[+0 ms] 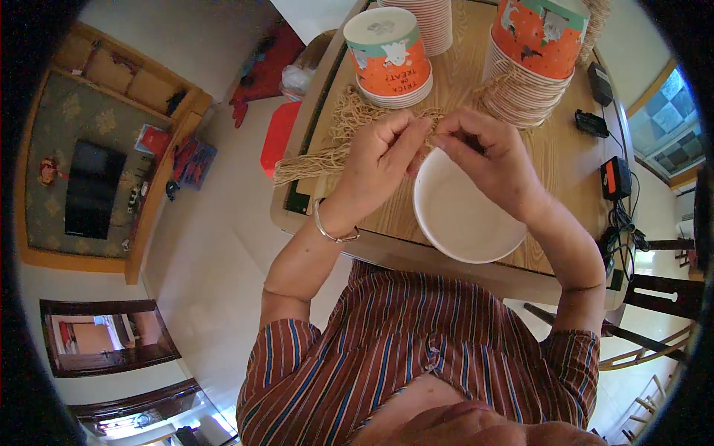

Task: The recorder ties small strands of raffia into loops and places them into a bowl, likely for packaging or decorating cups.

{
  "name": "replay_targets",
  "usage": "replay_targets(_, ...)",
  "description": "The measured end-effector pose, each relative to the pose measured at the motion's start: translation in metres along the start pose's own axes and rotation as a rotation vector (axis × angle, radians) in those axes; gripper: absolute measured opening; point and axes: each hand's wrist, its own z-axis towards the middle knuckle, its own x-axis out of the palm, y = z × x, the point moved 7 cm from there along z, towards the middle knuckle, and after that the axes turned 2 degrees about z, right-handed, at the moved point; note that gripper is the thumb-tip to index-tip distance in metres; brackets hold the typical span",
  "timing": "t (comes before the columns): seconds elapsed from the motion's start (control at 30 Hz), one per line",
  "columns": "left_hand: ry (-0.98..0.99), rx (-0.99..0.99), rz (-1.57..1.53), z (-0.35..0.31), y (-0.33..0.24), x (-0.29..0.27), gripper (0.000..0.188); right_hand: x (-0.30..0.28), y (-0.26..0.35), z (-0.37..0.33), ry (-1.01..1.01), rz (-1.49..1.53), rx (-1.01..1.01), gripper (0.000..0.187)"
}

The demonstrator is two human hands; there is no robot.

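My left hand (381, 154) and my right hand (491, 152) meet fingertip to fingertip over the far rim of a round paper bucket (470, 223), white inside. Both are closed in a pinch on thin tan cord (431, 113), a little of which shows between and behind the fingers; its ends are hidden. To the left of my left hand lies a bundle of tan cords (316, 165), with a looser tangle (355, 111) beyond it. An orange paper bucket (390, 70) with a green band stands upside down past the left hand.
Stacked orange buckets (532, 44) with more cord stand at the far right of the wooden table (554, 160). Another stack (431, 22) is at the back. Black adapters and cables (616, 178) line the right edge. A red stool (280, 137) sits beyond the left edge.
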Motion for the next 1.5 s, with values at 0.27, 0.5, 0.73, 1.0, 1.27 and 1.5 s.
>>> replay_targets(0.27, 0.132, 0.041, 0.022, 0.001, -0.010, -0.001, 0.011, -0.007, -0.012, 0.007, 0.105, 0.143, 0.057, 0.010)
replay_targets(0.5, 0.008, 0.011, -0.010, 0.003, -0.013, -0.031, 0.003, -0.066, -0.007, -0.006, 0.248, 0.102, 0.194, 0.012)
replay_targets(0.73, -0.162, -0.015, 0.115, 0.014, 0.003, -0.062, 0.009, -0.082, 0.044, -0.036, 0.265, 0.531, -0.080, 0.022)
replay_targets(1.0, -0.334, -0.128, 0.163, 0.017, 0.038, -0.085, 0.007, -0.080, 0.054, -0.021, 0.007, 0.788, -0.034, 0.025)
replay_targets(1.27, -0.277, 0.032, 0.187, 0.007, 0.005, -0.065, 0.004, -0.036, 0.007, -0.023, 0.323, 0.335, 0.244, 0.012)
replay_targets(1.5, -0.062, 0.271, 0.397, -0.004, -0.025, -0.019, 0.008, -0.040, 0.017, -0.018, 0.106, -0.275, -0.011, 0.017)
